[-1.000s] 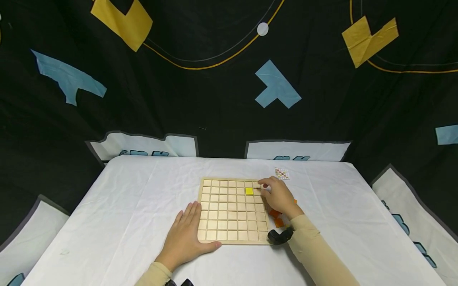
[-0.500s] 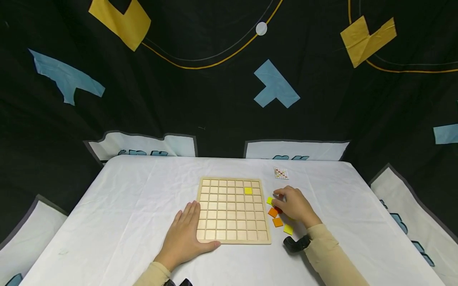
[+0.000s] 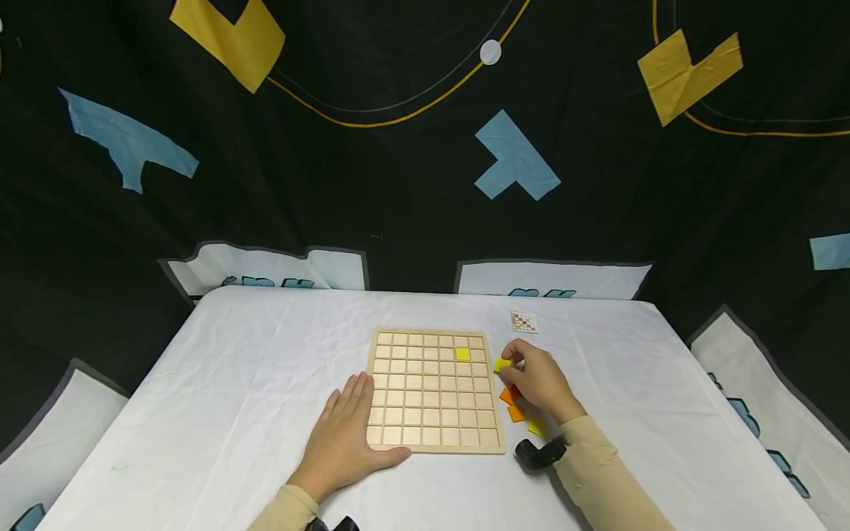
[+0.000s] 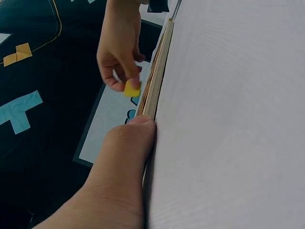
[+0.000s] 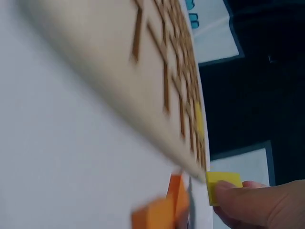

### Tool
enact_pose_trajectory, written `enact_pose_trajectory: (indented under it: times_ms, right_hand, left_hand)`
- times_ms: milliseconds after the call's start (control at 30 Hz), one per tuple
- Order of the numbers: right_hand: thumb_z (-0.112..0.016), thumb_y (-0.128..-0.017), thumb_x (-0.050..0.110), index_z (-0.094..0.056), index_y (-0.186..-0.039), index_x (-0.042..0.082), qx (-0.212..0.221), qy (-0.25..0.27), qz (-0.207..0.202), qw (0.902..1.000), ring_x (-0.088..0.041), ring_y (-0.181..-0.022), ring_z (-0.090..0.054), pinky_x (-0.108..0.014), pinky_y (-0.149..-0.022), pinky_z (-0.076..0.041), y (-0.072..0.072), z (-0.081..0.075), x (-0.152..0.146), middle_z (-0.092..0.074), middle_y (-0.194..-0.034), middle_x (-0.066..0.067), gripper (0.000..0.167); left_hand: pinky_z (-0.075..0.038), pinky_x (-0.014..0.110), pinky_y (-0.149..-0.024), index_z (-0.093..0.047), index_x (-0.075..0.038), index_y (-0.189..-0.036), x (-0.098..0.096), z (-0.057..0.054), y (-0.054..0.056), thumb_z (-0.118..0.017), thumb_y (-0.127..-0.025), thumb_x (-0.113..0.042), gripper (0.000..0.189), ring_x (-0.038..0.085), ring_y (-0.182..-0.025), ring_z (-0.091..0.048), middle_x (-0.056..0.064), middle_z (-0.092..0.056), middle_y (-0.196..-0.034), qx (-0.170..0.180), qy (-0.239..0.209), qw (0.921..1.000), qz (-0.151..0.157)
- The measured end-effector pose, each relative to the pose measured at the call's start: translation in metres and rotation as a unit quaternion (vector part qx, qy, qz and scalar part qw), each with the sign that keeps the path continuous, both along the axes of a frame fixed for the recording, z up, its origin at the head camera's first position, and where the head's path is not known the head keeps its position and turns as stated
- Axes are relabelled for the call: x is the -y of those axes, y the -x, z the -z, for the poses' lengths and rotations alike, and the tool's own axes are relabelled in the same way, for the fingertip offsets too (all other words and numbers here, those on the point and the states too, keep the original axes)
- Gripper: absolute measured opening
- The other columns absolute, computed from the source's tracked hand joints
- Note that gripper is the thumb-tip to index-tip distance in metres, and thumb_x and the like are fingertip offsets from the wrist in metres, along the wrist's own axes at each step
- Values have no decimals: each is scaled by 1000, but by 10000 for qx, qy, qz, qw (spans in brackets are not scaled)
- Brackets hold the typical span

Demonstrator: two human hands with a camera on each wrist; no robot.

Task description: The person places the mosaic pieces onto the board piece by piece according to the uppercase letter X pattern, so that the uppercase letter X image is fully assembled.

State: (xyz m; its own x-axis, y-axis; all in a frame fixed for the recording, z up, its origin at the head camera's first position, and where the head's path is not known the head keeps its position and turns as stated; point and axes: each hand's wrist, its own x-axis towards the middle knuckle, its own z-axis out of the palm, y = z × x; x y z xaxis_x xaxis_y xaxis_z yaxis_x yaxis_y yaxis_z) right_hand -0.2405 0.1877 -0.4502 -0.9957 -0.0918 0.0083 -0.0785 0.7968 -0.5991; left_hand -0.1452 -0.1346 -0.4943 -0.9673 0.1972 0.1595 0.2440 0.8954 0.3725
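A pale wooden grid board (image 3: 430,400) lies on the white table. My left hand (image 3: 348,435) rests along its left side, fingers straight, with the thumb (image 4: 138,129) on the near edge. One yellow tile (image 3: 462,355) sits in a cell near the board's upper right corner. To the right of the board, my right hand (image 3: 539,377) pinches another yellow square tile (image 5: 224,176) between thumb and fingertips. Orange tiles (image 3: 516,413) and a yellow tile (image 3: 536,427) lie under and beside this hand, which partly hides the pile.
A small card with a coloured grid pattern (image 3: 523,322) lies beyond the right hand, toward the far edge of the table (image 3: 265,354). Behind the table hangs a black cloth (image 3: 412,206) with blue and yellow shapes.
From over the board's upper right, my right hand moved right to the tile pile. It now grips a yellow tile and has shifted slightly left toward the board. The left hand stays put.
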Motion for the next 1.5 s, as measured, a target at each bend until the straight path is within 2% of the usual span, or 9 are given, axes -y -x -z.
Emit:
enact_pose_trajectory:
  times_ms: [100, 200, 333, 533, 867, 1033, 1300, 1400, 1500]
  right_hand:
    - [-73, -89, 13, -61, -101, 16, -79, 322, -34, 9994, -15, -61, -53, -25, -49, -47, 1, -2, 14, -63, -93, -3, 17]
    - [-74, -89, 15, -62, -100, 18, -206, 467, -199, 9985, -16, -61, -51, -26, -50, -44, 2, -3, 30, -64, -91, 0, 17]
    - [-75, -88, 16, -63, -99, 19, -363, 524, -551, 9964, -13, -72, -56, -26, -64, -46, 4, 0, 50, -63, -86, 4, 17]
    - [-75, -88, 14, -65, -99, 18, -526, 334, -880, 9942, -13, -79, -55, -31, -77, -46, 6, 8, 67, -60, -84, 4, 16]
    - [-74, -89, 19, -76, -108, 14, -727, -457, -1082, 9904, -13, -86, -54, -31, -79, -49, 2, 11, 71, -60, -91, 4, 19]
    - [-69, -93, 18, -76, -111, 15, -714, -392, -1022, 9914, -13, -83, -53, -30, -74, -46, -3, 3, 57, -62, -95, 4, 19]
    - [-63, -96, 11, -67, -124, 11, -459, -317, -362, 9978, -16, -66, -48, -29, -61, -44, -6, -8, -4, -63, -104, -5, 29]
    - [-64, -95, 11, -68, -122, 9, -289, -422, -303, 9982, -19, -76, -56, -36, -73, -54, -9, -8, -24, -64, -107, -8, 27]
    - [-66, -94, 12, -70, -119, 8, -153, -642, -295, 9974, -21, -89, -56, -41, -85, -53, -12, -5, -34, -64, -103, -7, 26]
  left_hand:
    - [-20, 54, -124, -26, 4, -154, 0, 0, 0, -59, -66, -89, 132, 34, -153, -22, 19, -26, -163, -35, -24, 10000, 0]
    - [-19, 53, -124, -26, 4, -154, 0, 1, 0, -59, -66, -88, 132, 33, -153, -22, 18, -26, -163, -59, -54, 10000, -17]
    - [-18, 52, -124, -26, 3, -155, -1, 1, 0, -60, -66, -88, 132, 33, -153, -22, 17, -26, -163, -37, -76, 10000, -37]
    - [-18, 53, -125, -25, 4, -155, -1, 0, 0, -60, -66, -88, 133, 33, -153, -21, 18, -25, -163, 39, -37, 10000, -24]
    - [-18, 53, -125, -24, 4, -155, -1, -2, 0, -60, -66, -88, 133, 33, -153, -20, 18, -24, -163, 65, -2, 10000, -7]
    - [-19, 54, -124, -25, 4, -154, 0, -2, -1, -60, -66, -88, 133, 34, -153, -20, 19, -25, -163, 35, -21, 10000, -3]
    - [-19, 54, -124, -24, 4, -155, -1, -1, 0, -58, -66, -90, 134, 34, -153, -20, 19, -24, -163, -2, 15, 10000, -1]
    - [-19, 54, -124, -25, 4, -154, 0, 0, 1, -58, -65, -90, 134, 34, -153, -20, 19, -24, -163, -24, 36, 10000, -6]
    - [-19, 54, -124, -24, 4, -155, -1, 0, 1, -60, -65, -89, 134, 34, -153, -21, 19, -24, -163, -2, 25, 10000, -10]
